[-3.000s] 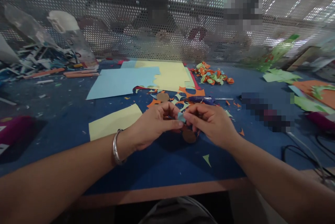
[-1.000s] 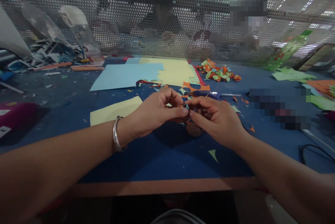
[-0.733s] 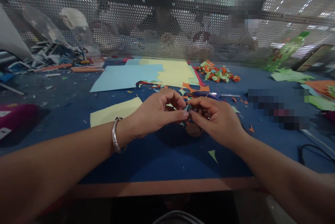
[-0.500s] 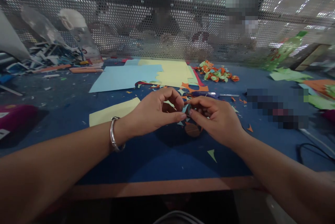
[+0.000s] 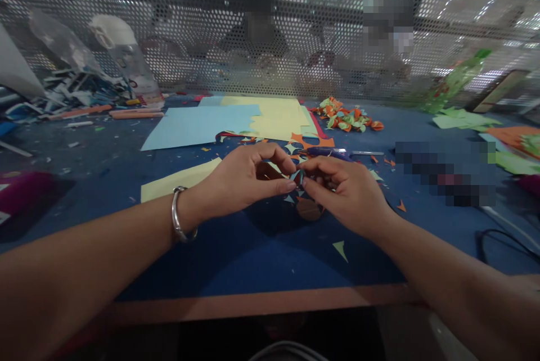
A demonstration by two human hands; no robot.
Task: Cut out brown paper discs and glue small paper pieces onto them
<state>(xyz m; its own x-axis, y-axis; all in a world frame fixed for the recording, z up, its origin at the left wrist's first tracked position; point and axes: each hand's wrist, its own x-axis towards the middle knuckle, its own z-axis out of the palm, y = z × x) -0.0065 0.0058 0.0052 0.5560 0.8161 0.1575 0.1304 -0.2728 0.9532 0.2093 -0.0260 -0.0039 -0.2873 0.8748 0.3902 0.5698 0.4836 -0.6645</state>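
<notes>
Between my fingertips is a small folded piece of light blue paper [image 5: 297, 176]. My left hand [image 5: 253, 176], with a silver bangle at the wrist, pinches its left side between thumb and forefinger. From the right, my right hand [image 5: 343, 186] grips the same piece with thumb and fingertips. Below the fingers an orange paper disc [image 5: 309, 209] lies in shadow on the blue table. Purple-handled scissors [image 5: 327, 152] rest just beyond my right hand, among orange and green offcuts. Part of the folded paper is hidden by my fingers.
Blue [image 5: 198, 125] and yellow sheets [image 5: 278, 116] lie behind my hands, with crumpled orange and green paper pieces [image 5: 350, 116] to their right. A clear bottle [image 5: 130, 63] stands back left, a green bottle [image 5: 458, 80] back right. A perforated metal screen [image 5: 189, 29] closes the back.
The blue paper has turned slightly and looks more closed up between my fingertips. Both hands stay in nearly the same place; the whole view has shifted a little.
</notes>
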